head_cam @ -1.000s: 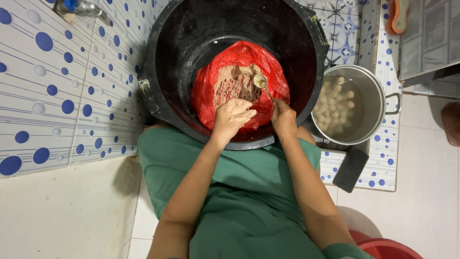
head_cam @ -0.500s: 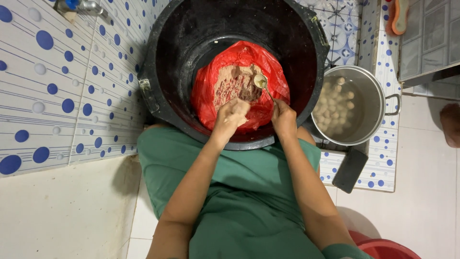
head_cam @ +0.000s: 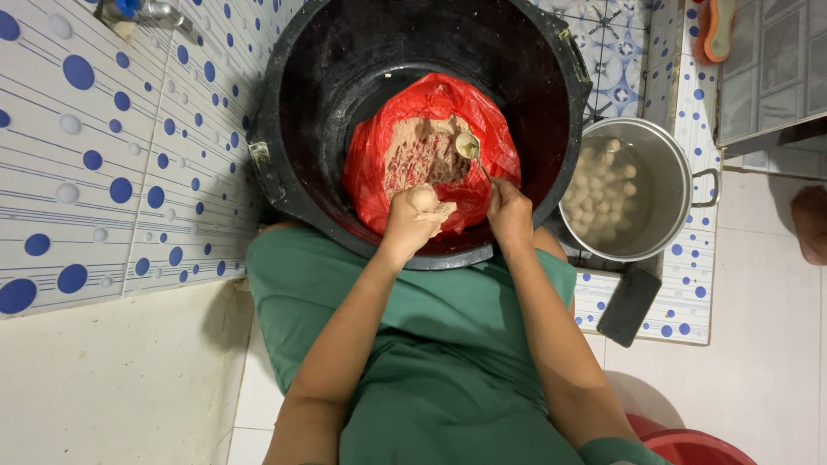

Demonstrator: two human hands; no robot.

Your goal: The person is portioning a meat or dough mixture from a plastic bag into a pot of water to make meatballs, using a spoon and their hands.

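L hand [head_cam: 415, 213] squeezed a paste ball, R hand [head_cam: 508, 209] gripped spoon [head_cam: 469, 148]; pot [head_cam: 672, 155] part-filled w/ balls, much paste [head_cam: 422, 155] left in bag [head_cam: 379, 164].

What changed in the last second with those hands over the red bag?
The left hand closed into a fist, and a pale ball of paste now bulges from its top. The right hand kept the spoon over the red bag. The steel pot and black tub stayed put.
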